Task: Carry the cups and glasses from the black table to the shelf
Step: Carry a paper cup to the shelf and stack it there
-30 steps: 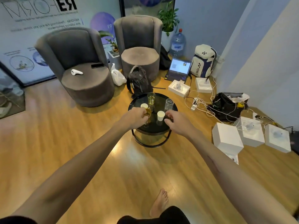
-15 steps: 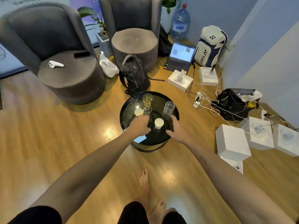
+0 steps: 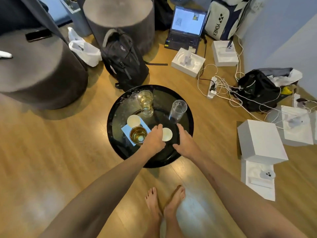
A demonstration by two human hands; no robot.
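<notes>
The round black table (image 3: 120, 109) holds several drinking vessels. At the back stands a glass of yellow liquid (image 3: 145, 102), and right of it a tall clear empty glass (image 3: 177, 110). A white paper cup (image 3: 133, 121) and a glass of amber liquid (image 3: 138, 135) sit at the front left on a pale blue card. A second white paper cup (image 3: 167, 134) stands in the middle. My left hand (image 3: 154, 140) hovers between the amber glass and this cup, covering the cup's left edge, fingers relaxed. My right hand (image 3: 184, 141) is just right of the cup, fingers straight, holding nothing.
A black backpack (image 3: 125, 60) leans just behind the table. Two grey armchairs (image 3: 39, 71) stand at the back left. White boxes (image 3: 260, 141), a power strip with tangled cables (image 3: 212, 86), a laptop (image 3: 187, 26) and a black bag (image 3: 257, 90) crowd the floor on the right. My bare feet (image 3: 164, 206) are in front of the table.
I have stepped closer and now look down on the table. My left hand left the amber glass and moved right to the middle paper cup. My right hand came nearer that cup.
</notes>
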